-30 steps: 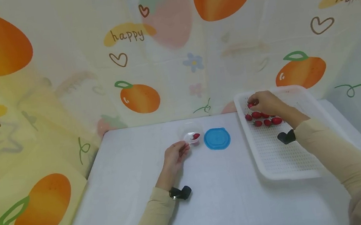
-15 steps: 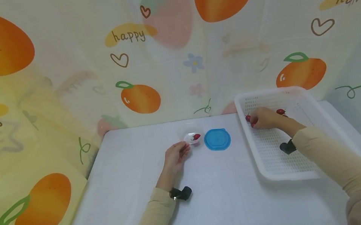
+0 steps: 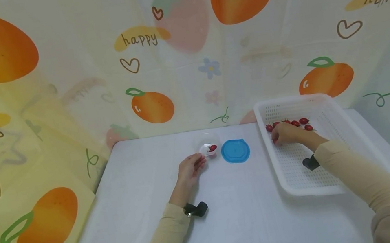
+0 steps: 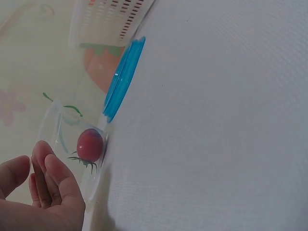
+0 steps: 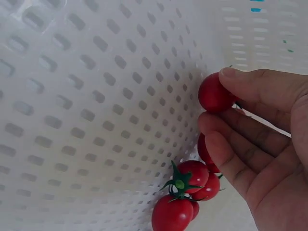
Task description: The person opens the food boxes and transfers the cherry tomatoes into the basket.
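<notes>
In the right wrist view, my right hand [image 5: 269, 139] pinches a red cherry tomato [image 5: 215, 94] between thumb and fingers. It is inside a white perforated basket [image 3: 281, 184], low at its left side. Several more cherry tomatoes [image 5: 172, 214] with green stems lie just beyond the fingers; part of the group is hidden by the hand in the head view. At the left, my left hand [image 3: 190, 169] pinches the near rim of a small clear plastic cup [image 3: 201, 140]. One cherry tomato [image 4: 90, 145] with its green calyx lies inside that cup.
A blue lid [image 3: 235, 151] lies flat on the white table [image 3: 237, 214], between cup and basket. Fruit-printed cloth [image 3: 182, 78] hangs behind the table and at the left. A small black camera [image 3: 196, 209] is strapped to each wrist.
My right hand has moved from the basket's far-left corner toward me, past the row of cherry tomatoes, which shows again behind it. My left hand and the cup have stayed in place.
</notes>
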### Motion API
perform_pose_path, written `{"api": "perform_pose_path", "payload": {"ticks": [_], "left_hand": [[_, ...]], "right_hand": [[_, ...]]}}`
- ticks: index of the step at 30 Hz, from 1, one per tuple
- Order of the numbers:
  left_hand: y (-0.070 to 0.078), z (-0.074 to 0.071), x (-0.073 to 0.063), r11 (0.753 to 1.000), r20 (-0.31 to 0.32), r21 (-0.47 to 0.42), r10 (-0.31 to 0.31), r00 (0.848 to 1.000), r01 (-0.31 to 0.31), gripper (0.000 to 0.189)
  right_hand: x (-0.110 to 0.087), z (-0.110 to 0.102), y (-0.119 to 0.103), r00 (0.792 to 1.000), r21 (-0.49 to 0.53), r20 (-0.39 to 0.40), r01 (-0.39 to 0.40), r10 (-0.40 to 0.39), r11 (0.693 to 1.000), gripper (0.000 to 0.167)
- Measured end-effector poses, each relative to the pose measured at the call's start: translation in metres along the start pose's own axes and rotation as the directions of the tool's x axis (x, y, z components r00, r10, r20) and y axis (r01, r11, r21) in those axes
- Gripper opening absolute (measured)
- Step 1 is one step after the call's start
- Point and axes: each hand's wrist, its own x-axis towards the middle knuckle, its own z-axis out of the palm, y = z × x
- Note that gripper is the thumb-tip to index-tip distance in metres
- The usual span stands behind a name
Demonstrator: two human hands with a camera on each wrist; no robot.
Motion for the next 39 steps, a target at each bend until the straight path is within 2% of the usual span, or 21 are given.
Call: {"api": "perform_pose_path", "payload": {"ticks": [7,10,15,18,21,26,39], "left_hand": [[0.000,0.001,0.001,1.000,-0.004,-0.001,-0.001,1.000,0.001,0.028],[0.000,0.002,0.001,1.000,-0.004,0.003,-0.001,1.000,0.001,0.026],[-0.001,0.001,0.001,1.000,-0.009,0.021,-0.003,1.000,0.003,0.025],[-0.001,0.001,0.000,1.000,-0.011,0.029,-0.005,1.000,0.005,0.025],[-0.001,0.001,-0.001,0.999,-0.009,0.031,-0.007,1.000,0.008,0.025],[-0.001,0.002,-0.001,0.999,-0.005,0.034,-0.006,1.000,0.006,0.025],[-0.001,0.001,-0.002,1.000,-0.004,0.028,-0.013,1.000,0.013,0.026]], "right_hand": [[-0.003,-0.009,-0.006,0.999,-0.021,-0.038,0.003,-0.004,1.000,0.028],[-0.007,-0.020,-0.012,0.998,-0.007,-0.064,0.011,-0.012,1.000,0.027],[-0.012,-0.042,-0.022,0.997,0.055,-0.077,-0.017,0.021,0.998,0.030],[-0.011,-0.055,-0.032,0.994,0.053,-0.107,-0.021,0.027,0.998,0.035],[-0.008,-0.067,-0.044,0.990,0.039,-0.140,0.006,0.000,0.999,0.036],[0.000,-0.078,-0.069,0.989,0.032,-0.140,0.049,-0.044,0.998,0.034],[0.030,-0.074,-0.133,0.975,-0.070,-0.087,0.198,-0.204,0.978,0.028]]}}
